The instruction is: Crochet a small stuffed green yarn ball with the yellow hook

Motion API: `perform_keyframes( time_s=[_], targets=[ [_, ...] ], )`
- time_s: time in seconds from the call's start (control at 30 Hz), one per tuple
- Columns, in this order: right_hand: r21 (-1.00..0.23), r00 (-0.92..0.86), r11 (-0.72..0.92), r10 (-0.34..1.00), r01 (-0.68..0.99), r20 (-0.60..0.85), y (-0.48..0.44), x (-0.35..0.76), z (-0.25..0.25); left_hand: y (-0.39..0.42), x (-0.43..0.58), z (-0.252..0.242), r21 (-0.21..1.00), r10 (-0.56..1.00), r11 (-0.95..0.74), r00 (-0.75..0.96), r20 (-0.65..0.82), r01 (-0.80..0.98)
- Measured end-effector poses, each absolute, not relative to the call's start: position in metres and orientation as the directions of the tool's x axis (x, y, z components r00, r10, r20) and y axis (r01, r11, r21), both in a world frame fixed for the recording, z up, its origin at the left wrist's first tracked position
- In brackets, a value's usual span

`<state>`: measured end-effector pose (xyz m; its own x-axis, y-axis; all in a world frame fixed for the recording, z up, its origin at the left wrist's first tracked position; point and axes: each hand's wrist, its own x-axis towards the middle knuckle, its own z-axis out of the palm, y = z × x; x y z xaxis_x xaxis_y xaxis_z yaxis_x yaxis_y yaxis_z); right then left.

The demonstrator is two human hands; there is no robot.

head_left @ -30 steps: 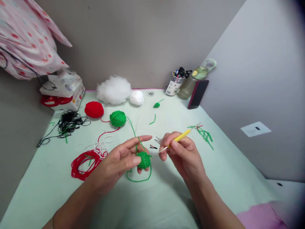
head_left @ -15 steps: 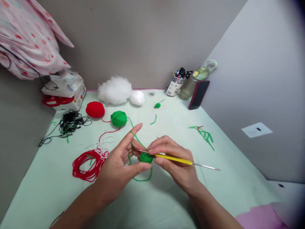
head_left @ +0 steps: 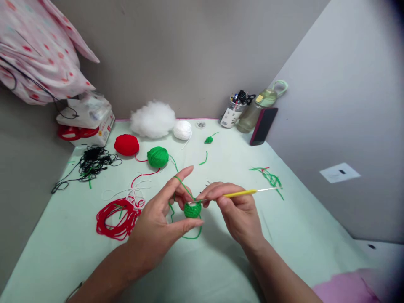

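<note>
Between the thumb and fingers of my left hand (head_left: 160,214) is a small green crochet piece (head_left: 192,210), cup-shaped with its opening upward. Green yarn (head_left: 184,185) runs over my raised left index finger down to the piece. My right hand (head_left: 236,210) grips a crochet hook (head_left: 241,193) by its yellow handle. The hook's metal tip lies at the rim of the piece, and its other metal end points right. A loop of green yarn hangs below the piece. The green yarn ball (head_left: 158,157) sits beyond my left hand.
Behind are a red yarn ball (head_left: 126,144), white stuffing (head_left: 153,119) and a white yarn ball (head_left: 182,130). Coiled red yarn (head_left: 116,219) and tangled black yarn (head_left: 94,162) lie left. Green scraps (head_left: 269,179), a phone (head_left: 264,126), a bottle (head_left: 249,120) and a pen holder (head_left: 231,113) stand or lie right.
The hook has swung so its right end sits higher, and my right hand's grip has shifted slightly back. The green piece is tilted, showing more of its opening.
</note>
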<state>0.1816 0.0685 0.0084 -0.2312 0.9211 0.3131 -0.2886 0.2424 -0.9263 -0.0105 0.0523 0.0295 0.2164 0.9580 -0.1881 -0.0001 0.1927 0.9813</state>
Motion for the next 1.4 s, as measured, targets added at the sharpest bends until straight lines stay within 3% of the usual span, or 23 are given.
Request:
perform_keyframes(
  time_s=[0.23,0.63,0.73,0.87,1.07,1.27,1.4],
  targets=[
    [-0.924,-0.303,0.2,0.903,-0.326,0.303,0.07,0.188,0.009,0.053,-0.014,0.03,0.986,0.956,0.144,0.245,-0.16,0.083],
    [-0.914,-0.439,0.405,0.82,-0.01,0.368,0.07,0.202,0.026,0.055,-0.011,0.032,0.954,0.975,-0.035,0.221,-0.034,0.299],
    [-0.84,-0.504,0.528,0.763,0.126,0.404,0.068,0.202,0.03,0.055,-0.009,0.031,0.929,0.975,-0.08,0.224,-0.003,0.362],
    [-0.563,-0.547,0.769,0.624,0.302,0.558,0.067,0.194,0.027,0.058,-0.007,0.03,0.92,0.988,-0.028,0.15,-0.033,0.39],
    [-0.168,-0.506,0.829,0.472,0.534,0.722,0.063,0.183,0.021,0.05,0.0,0.027,0.961,0.996,0.087,-0.016,-0.086,0.264],
    [-0.131,-0.432,0.788,0.459,0.602,0.776,0.058,0.185,0.026,0.041,0.004,0.02,0.986,0.987,0.159,0.043,-0.157,-0.047],
    [-0.079,-0.417,0.802,0.389,0.592,0.822,0.054,0.184,0.019,0.044,0.005,0.021,0.915,0.961,0.272,0.14,-0.24,-0.299]
  ],
)
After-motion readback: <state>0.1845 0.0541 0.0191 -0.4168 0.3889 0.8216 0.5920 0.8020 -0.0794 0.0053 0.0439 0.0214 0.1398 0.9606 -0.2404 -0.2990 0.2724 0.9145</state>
